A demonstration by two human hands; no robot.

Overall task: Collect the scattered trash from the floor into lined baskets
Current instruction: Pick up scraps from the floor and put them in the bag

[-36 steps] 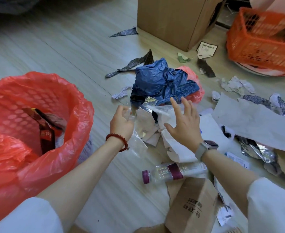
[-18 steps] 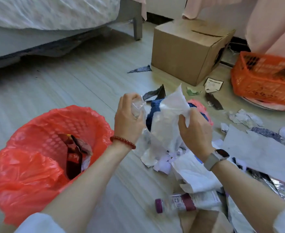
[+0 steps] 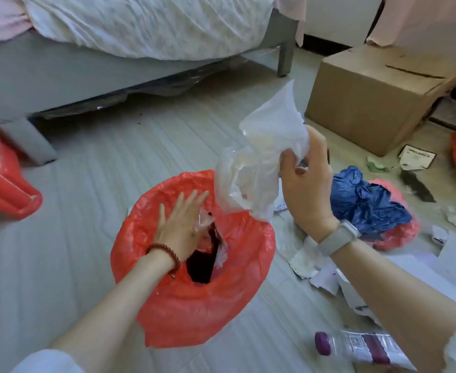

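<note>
since half a second ago the left hand (image 3: 179, 227) has let go of the small clear scrap it pinched beside the white wad and now sits over the mouth of the red-lined basket (image 3: 194, 305), fingers spread and straight, palm down, holding nothing; a bit of crinkled clear film lies just under its fingertips inside the basket. the right hand (image 3: 306, 195) has carried the plastic bag (image 3: 264, 162) up and across, so that the bag's lower end now hangs over the basket's far right rim instead of over the floor litter. its fingers and thumb are curled round the bag's middle, bunching it.

the bag is thin, milky, half see-through film, creased and puffed, with a pointed corner standing up above the hand. the basket's liner is glossy red film, wrinkled and folded outward over a round rim; dark wrappers and pale paper lie at the bottom.

right of the basket lies a crumpled blue plastic sheet (image 3: 364, 203) over a red bag, with torn white paper scraps (image 3: 315, 267) between them and the basket. nearer than the basket, to its right, a clear plastic bottle (image 3: 356, 348) with a purple cap lies on its side. beyond the basket to the right stands a plain cardboard box (image 3: 377, 98), square-edged and matte. a second red-lined container (image 3: 3, 184) shows far to the basket's left.
</note>
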